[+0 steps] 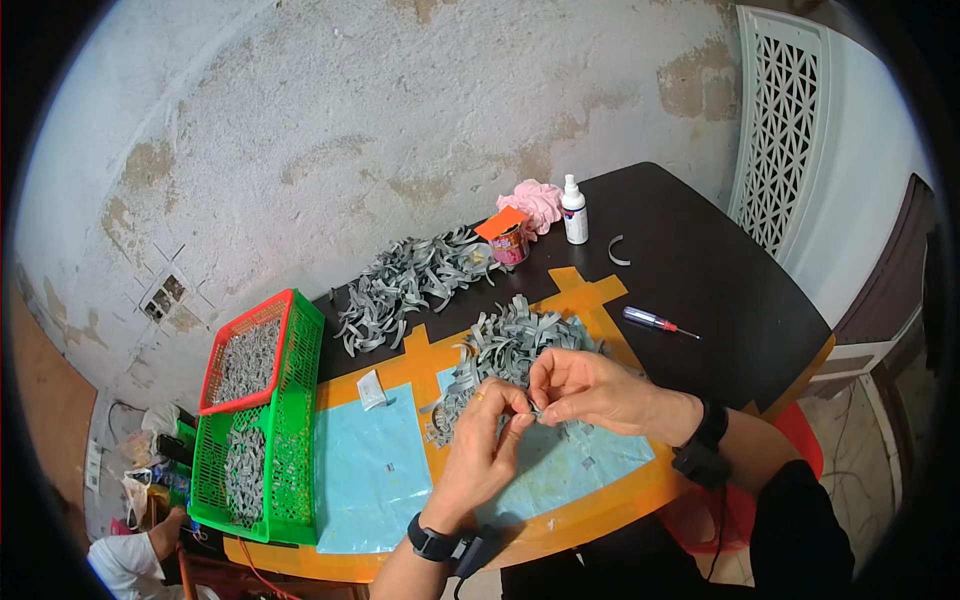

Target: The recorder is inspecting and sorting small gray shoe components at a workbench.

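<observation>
My left hand [484,442] and my right hand [588,392] meet above the front of the table, both with fingers pinched. Between the fingertips sits a small grey piece [537,409], mostly hidden; its exact shape is too small to make out. Right behind and under the hands lies a heap of curved grey strips [515,340], partly covered by them. The heap rests on a light blue sheet [615,462] edged with orange tape. A second pile of grey strips [405,285] spreads farther back on the left.
On the left, a red basket [290,340] stands on a green basket [300,490]; both hold small grey pieces. Farther back are a can [510,248], a pink cloth [533,203] and a white spray bottle [574,212]. A screwdriver [660,323] lies right. Another person's arm [166,532] shows lower left.
</observation>
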`<state>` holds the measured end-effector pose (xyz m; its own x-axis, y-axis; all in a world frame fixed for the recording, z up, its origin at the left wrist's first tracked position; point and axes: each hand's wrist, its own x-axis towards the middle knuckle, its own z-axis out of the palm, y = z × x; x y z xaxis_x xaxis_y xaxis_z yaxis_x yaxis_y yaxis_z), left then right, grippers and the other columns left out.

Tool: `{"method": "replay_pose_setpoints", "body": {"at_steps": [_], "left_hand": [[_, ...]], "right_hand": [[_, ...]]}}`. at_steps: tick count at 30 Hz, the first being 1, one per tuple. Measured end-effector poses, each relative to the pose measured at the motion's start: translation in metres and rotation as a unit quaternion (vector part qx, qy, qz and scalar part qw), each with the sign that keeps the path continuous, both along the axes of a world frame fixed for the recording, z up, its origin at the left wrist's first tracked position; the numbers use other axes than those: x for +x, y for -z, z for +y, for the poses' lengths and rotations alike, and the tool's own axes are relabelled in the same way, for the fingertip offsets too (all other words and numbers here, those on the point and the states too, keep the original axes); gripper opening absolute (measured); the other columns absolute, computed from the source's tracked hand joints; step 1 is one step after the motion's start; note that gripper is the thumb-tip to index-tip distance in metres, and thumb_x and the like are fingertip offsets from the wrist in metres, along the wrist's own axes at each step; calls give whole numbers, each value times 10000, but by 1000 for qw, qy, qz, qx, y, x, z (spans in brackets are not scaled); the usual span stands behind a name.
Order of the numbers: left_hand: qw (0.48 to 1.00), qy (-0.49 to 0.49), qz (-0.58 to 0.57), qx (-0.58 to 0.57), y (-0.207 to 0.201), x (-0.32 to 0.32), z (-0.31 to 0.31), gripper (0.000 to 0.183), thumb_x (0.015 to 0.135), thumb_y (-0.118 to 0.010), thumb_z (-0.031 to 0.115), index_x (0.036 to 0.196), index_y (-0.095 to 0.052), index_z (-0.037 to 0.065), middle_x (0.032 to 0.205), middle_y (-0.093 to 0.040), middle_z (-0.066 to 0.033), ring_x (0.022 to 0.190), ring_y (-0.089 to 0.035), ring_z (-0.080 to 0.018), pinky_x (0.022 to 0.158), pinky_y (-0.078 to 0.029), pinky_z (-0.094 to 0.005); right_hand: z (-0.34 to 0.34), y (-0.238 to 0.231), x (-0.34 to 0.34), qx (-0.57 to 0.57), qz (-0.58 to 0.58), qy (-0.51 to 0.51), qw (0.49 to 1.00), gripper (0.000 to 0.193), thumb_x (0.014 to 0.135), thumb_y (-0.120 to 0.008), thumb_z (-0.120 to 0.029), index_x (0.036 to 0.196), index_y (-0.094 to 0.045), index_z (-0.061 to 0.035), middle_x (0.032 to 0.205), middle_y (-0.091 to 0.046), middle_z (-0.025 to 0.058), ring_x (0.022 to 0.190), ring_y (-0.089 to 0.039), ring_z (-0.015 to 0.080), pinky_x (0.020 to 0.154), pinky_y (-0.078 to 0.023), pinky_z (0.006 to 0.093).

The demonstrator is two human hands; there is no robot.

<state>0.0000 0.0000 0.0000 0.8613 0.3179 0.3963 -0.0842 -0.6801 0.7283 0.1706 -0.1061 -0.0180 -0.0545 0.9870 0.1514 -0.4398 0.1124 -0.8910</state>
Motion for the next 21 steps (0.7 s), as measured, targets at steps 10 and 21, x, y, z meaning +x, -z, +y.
{"method": "replay_pose_setpoints", "body": {"at_steps": [10, 21], "left_hand": [[992, -16, -7, -124, 13, 8, -11, 71, 914, -506, -4, 927, -437, 7, 917, -519, -84, 787, -563, -137, 721, -456, -255], [997, -61, 0, -48, 13, 12, -16, 73, 906, -503, -22, 925, -437, 6, 821, -536, -78, 724, -583, -125, 649, -455, -254]], "right_hand": [[-7, -5, -2, -23, -7, 40, 999, 313, 842, -607, -37, 1120, -464, -25, 978, -550, 53, 874, -549, 118, 746, -465, 264], [-7, -6, -5, -24, -36, 61, 997, 350, 846, -576, -72, 1167, -442, -28, 951, -537, 20, 881, -532, 95, 734, -460, 262]]}}
